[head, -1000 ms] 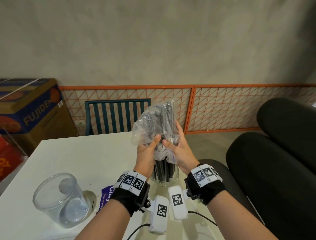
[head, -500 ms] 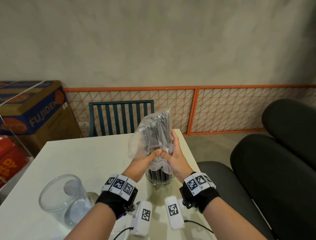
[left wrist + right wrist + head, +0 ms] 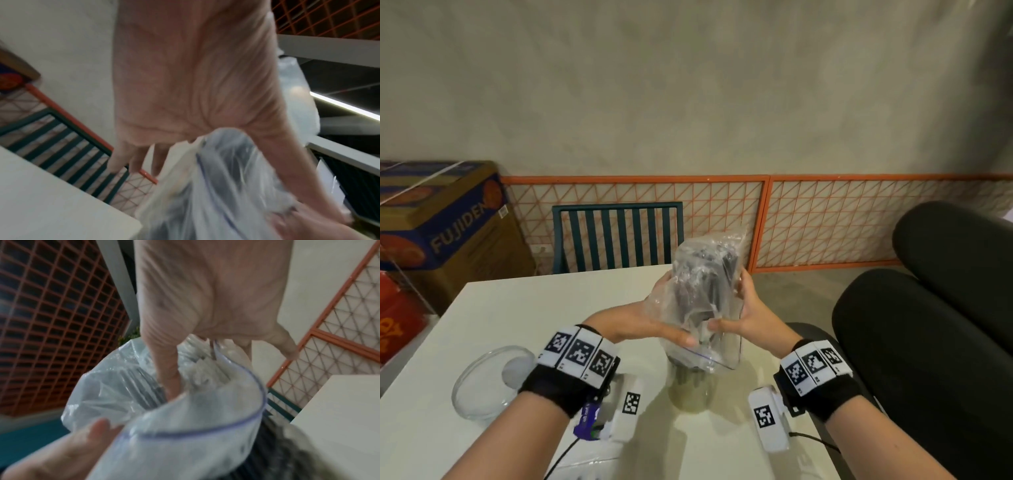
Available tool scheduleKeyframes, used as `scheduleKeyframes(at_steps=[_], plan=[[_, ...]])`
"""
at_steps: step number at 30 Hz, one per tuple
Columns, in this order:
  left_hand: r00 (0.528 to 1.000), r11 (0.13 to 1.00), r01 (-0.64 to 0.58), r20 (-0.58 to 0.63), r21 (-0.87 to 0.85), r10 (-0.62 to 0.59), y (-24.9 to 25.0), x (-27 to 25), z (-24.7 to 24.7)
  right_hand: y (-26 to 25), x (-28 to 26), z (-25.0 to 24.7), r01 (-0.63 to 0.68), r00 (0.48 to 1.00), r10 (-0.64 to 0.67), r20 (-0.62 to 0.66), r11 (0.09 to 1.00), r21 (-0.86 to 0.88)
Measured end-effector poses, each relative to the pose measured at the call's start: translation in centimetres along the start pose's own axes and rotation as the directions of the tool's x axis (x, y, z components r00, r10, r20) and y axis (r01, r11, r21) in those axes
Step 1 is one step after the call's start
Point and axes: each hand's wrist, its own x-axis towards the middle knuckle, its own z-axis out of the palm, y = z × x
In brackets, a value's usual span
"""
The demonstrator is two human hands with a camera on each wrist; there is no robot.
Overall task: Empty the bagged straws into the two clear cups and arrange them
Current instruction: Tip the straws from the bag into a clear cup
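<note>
Centre frame, crinkled clear zip-top plastic bag (image 3: 703,291) of black straws (image 3: 717,274), upended over clear cup (image 3: 690,387), pinched by left hand (image 3: 654,318) and right hand (image 3: 748,308); probably light, limp, slippery, best gripped at bunched film.

Soft even light; wrist views blurred, maybe motion; head edges bowed.

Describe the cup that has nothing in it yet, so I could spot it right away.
Start at the white table and look to its near left corner, beside the person's left hand and wrist. There stands the empty clear cup. Unlike the other clear cup, which sits under the upturned bag and already holds dark straws, this one holds no straws and stands apart from both hands.
</note>
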Motion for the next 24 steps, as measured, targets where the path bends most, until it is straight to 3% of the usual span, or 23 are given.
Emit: scheduleKeyframes(at_steps=[6,9,13,17,21,24], plan=[[0.99,0.994,-0.084,-0.118,-0.076,0.075,0.6,-0.8,0.3,-1.7,-0.4,0.2,0.031,0.998,-0.03,-0.059,0.999,0.011],[0.968,0.985,-0.15,-0.213,-0.08,0.13,1.0,-1.1,0.9,-2.4,-0.8,0.9,0.038,0.998,-0.039,-0.04,0.999,-0.029],[0.927,0.974,-0.222,-0.319,-0.036,0.199,2.5,-1.9,0.5,-4.2,-0.4,0.1,0.133,0.983,-0.129,-0.133,0.991,0.018],[0.953,0.984,-0.176,-0.249,0.006,0.172,2.8,-2.0,1.3,-3.2,-0.8,1.1,0.061,0.997,-0.063,-0.043,0.996,-0.058],[0.9,0.978,-0.207,-0.384,0.034,0.204,2.5,-1.7,1.4,-3.8,-0.6,1.0,0.091,0.992,-0.095,-0.088,0.994,-0.053],[0.876,0.979,-0.155,-0.44,0.133,0.199,1.8,-0.7,1.8,-3.3,-0.5,1.4,0.09,0.992,-0.099,-0.084,0.991,-0.101]])
